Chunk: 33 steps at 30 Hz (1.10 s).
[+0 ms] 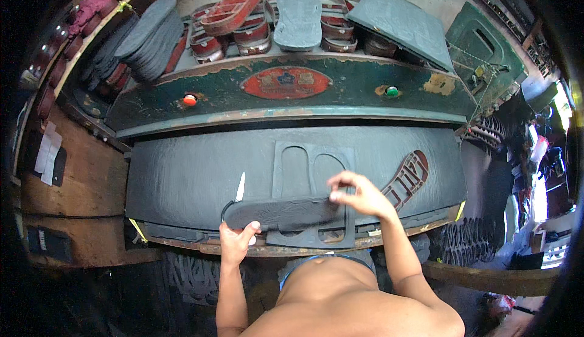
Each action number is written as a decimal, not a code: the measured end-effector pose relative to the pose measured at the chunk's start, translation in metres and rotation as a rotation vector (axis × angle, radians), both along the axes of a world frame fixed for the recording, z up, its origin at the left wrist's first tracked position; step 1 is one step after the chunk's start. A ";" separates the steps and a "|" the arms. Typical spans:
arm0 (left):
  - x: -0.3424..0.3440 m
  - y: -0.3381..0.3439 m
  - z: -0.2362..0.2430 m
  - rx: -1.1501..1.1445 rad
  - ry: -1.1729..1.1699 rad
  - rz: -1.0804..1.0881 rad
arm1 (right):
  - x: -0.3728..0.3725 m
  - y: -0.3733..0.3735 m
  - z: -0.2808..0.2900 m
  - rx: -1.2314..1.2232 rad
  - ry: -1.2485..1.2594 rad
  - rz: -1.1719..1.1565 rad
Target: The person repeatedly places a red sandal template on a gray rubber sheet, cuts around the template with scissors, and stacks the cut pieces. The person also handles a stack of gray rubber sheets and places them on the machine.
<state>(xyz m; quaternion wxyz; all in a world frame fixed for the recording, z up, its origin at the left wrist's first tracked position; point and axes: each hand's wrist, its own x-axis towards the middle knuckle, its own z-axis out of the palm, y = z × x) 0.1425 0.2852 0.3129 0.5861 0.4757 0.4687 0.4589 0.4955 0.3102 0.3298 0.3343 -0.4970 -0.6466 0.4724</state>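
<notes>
My left hand [237, 238] grips the left end of a dark shoe-sole-shaped sheet [286, 214], its thumb on top. Beside that end, a pointed silver blade [241, 186] sticks up from a dark, curved handle part; whether my left fingers also hold it is hidden. My right hand [360, 194] is at the sole's far right end, thumb and fingertips curled together; anything between them is too small to make out. Under the sole lies a grey sheet [280, 166] with sole-shaped cut-outs. To its right rests a reddish-brown sole-shaped cutting die [412, 177].
A green machine body [359, 87] with a red button [190, 100] and a green button [392, 91] borders the grey work surface [176, 172]. Above it stand several red cutting dies [234, 8], stacked soles [146, 38] and a grey slab [401, 23]. A wooden board [79, 203] is at left.
</notes>
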 end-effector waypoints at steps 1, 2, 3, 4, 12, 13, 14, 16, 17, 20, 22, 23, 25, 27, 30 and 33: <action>-0.001 0.000 0.001 0.055 -0.029 0.060 | 0.001 0.018 0.005 -0.037 0.067 -0.096; -0.001 -0.001 -0.001 0.099 -0.045 0.125 | 0.002 0.042 0.012 -0.018 0.254 -0.129; 0.001 -0.003 -0.004 0.146 -0.068 0.186 | 0.003 0.068 0.021 -0.070 0.388 -0.213; 0.004 -0.004 -0.009 0.178 -0.130 0.233 | 0.001 0.093 0.030 -0.046 0.478 -0.210; 0.018 -0.057 -0.094 0.256 0.307 -0.036 | -0.038 0.233 0.124 -0.212 1.097 -0.138; 0.015 -0.066 -0.103 0.252 0.467 -0.134 | -0.039 0.234 0.129 -0.196 1.076 -0.242; 0.013 -0.074 -0.109 0.035 0.228 -0.153 | -0.037 0.228 0.130 -0.139 1.061 -0.237; 0.015 -0.088 -0.119 -0.389 -0.170 -0.190 | -0.031 0.200 0.122 -0.024 0.998 -0.139; 0.019 -0.091 -0.123 -0.464 -0.360 -0.167 | -0.027 0.176 0.113 0.040 0.958 -0.123; 0.037 -0.093 -0.128 -0.390 -0.115 -0.046 | -0.035 0.090 0.065 0.071 0.739 -0.182; 0.045 -0.089 -0.128 -0.330 0.004 -0.003 | -0.047 0.023 0.023 -0.060 0.590 -0.255; 0.048 -0.085 -0.128 -0.338 0.059 0.013 | -0.056 -0.009 0.001 -0.165 0.600 -0.301; 0.051 -0.081 -0.124 -0.422 -0.074 0.018 | -0.071 -0.063 -0.040 -0.441 0.566 -0.378; 0.055 -0.079 -0.117 -0.508 -0.285 0.072 | -0.081 -0.093 -0.077 -0.716 0.363 -0.303; 0.068 -0.071 -0.102 -0.140 0.191 -0.066 | -0.092 -0.115 -0.110 -0.686 0.246 -0.211; 0.071 -0.062 -0.076 -0.023 0.379 -0.034 | -0.078 -0.099 -0.105 -0.601 -0.174 -0.028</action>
